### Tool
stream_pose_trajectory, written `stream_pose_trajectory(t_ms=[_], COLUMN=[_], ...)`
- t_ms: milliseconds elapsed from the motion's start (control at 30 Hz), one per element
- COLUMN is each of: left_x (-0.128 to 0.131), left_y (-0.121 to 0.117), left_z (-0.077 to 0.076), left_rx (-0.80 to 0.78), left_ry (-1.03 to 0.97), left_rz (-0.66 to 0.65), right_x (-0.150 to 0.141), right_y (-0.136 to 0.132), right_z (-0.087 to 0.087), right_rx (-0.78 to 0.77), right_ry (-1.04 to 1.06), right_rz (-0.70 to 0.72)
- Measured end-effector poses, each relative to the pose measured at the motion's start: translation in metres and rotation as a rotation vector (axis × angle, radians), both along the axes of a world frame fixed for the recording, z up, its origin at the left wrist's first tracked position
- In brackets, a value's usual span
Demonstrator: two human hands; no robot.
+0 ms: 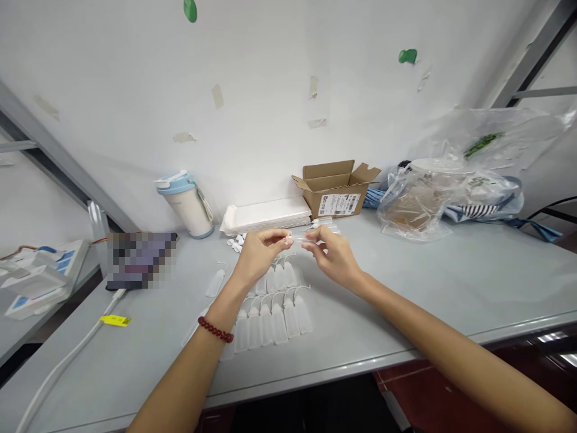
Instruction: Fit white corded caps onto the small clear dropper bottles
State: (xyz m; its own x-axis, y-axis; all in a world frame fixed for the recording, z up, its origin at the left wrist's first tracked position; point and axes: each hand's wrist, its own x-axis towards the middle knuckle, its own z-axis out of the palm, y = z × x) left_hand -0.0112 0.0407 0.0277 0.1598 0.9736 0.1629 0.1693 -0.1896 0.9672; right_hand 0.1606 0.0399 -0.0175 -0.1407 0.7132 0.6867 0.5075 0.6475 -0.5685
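My left hand [259, 255], with a red bead bracelet on its wrist, pinches a small white cap [288, 240] above the grey table [406, 288]. My right hand [331, 255] is closed on a thin clear tube [309, 239] whose end meets the cap. Beneath both hands lie several small translucent squeeze bottles [274, 319] in two rows, each with a thin bent nozzle. One more bottle [216, 281] lies apart to the left. Several loose white caps [237, 242] lie just beyond my left hand.
Along the wall stand a white and blue tumbler [187, 204], a stack of flat white packs [268, 215], an open cardboard box [336, 189] and crumpled clear plastic bags [446, 186]. A blurred flat object [139, 258] and a white cable [67, 361] lie at left.
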Motion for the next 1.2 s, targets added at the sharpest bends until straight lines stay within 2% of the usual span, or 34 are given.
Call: stream_pose_trajectory(t_ms=[167,333,433,667,800,933,1067,1200], left_x=[0.001,0.002,0.002,0.006,0.007,0.003,0.0,0.002], left_y=[0.001,0.001,0.0,-0.004,-0.006,-0.002,0.002,0.001], left_z=[-0.002,-0.002,-0.001,0.0,0.001,-0.002,-0.006,-0.004], left_rx=[-0.091,-0.052,-0.073,-0.242,-0.194,-0.041,0.101,0.129], left_ry=[0.002,0.007,-0.032,-0.158,-0.102,0.051,0.132,0.085], left_rz=[-0.04,-0.075,-0.083,-0.079,-0.066,-0.105,-0.141,-0.178], right_x=[0.0,-0.002,-0.003,-0.005,-0.004,0.0,0.006,0.011], right_y=[0.003,-0.001,-0.006,-0.008,-0.005,-0.003,0.0,0.004], right_z=[-0.002,0.003,0.008,0.008,0.006,0.006,0.012,0.018], right_rx=[0.121,0.258,0.264,0.215,0.144,0.032,-0.226,-0.404], right_ry=[0.0,0.049,0.057,0.089,0.098,0.097,0.146,0.205], right_rz=[-0.034,-0.03,-0.029,-0.019,-0.002,0.006,0.062,0.139])
